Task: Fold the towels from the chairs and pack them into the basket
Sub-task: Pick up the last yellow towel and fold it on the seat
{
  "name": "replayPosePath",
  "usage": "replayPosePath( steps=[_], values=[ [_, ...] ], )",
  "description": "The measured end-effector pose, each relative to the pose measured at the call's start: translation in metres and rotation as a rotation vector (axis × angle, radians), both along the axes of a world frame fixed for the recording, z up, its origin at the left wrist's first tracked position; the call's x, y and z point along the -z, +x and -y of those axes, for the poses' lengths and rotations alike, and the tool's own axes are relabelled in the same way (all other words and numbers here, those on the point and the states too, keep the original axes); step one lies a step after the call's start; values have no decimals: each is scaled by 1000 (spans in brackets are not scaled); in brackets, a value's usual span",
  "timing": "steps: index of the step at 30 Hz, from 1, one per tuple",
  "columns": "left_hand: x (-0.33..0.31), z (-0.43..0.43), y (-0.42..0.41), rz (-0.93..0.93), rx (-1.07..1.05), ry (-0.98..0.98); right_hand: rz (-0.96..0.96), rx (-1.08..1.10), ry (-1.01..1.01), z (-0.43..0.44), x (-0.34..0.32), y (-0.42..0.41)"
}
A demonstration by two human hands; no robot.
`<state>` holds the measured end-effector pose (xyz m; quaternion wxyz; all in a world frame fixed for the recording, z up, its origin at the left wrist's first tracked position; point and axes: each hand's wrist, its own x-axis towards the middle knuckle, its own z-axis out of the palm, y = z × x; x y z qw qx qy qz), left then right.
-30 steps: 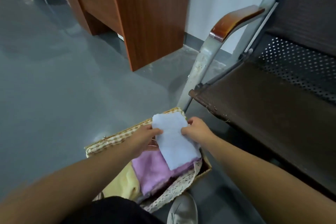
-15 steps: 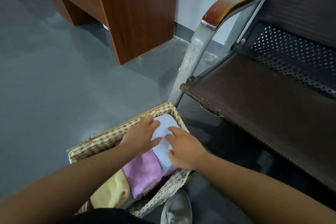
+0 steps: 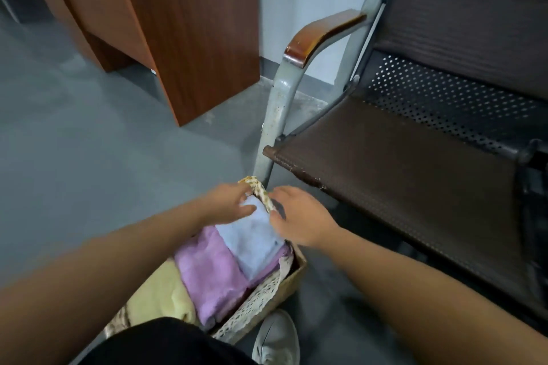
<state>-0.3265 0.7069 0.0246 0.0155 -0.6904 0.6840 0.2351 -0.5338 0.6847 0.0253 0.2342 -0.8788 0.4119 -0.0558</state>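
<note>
A folded light blue towel [image 3: 252,238] lies in the wicker basket [image 3: 261,304], on top of a folded purple towel [image 3: 210,275]. A yellow towel [image 3: 161,295] fills the basket's near end. My left hand [image 3: 228,200] rests on the far left edge of the blue towel with its fingers spread. My right hand [image 3: 299,216] hovers at the towel's right side, over the basket's checked fabric rim, fingers loosely bent and holding nothing. The chair seat [image 3: 400,184] to the right carries no towel.
The basket stands on the grey floor beside the chair's metal leg [image 3: 272,124] and wooden armrest [image 3: 320,35]. A brown wooden cabinet [image 3: 178,29] stands behind it. My white shoe [image 3: 277,341] sits by the basket's near corner.
The blue towel went from being held above the basket down onto the purple towel. Both hands then eased off it toward the far rim, and the view shifted closer.
</note>
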Motion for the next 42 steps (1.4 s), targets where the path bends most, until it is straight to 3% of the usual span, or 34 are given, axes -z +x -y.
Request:
replayPosePath(
  steps=[8, 14, 23, 29, 33, 36, 42],
  values=[
    [-140, 37, -132, -147, -25, -370, 63, 397, -200, 26, -135, -163],
    [-177, 54, -304, -288, 179, -439, 87, 761, -209, 6, -169, -335],
    [-113, 62, -559, -360, 506, -228, -51, 1224, -63, -50, -125, -553],
    [-54, 82, -655, -309, 556, -109, -240, 1213, 109, -51, -67, -620],
    [-27, 100, -692, -363, 561, -94, -264, 1162, 151, -48, -34, -635],
    [-3, 112, -711, -382, 564, -68, -199, 1215, 122, -37, -27, -642],
    [5, 120, -710, -361, 666, -16, 318, 1224, 76, -26, -74, -635]
  ],
)
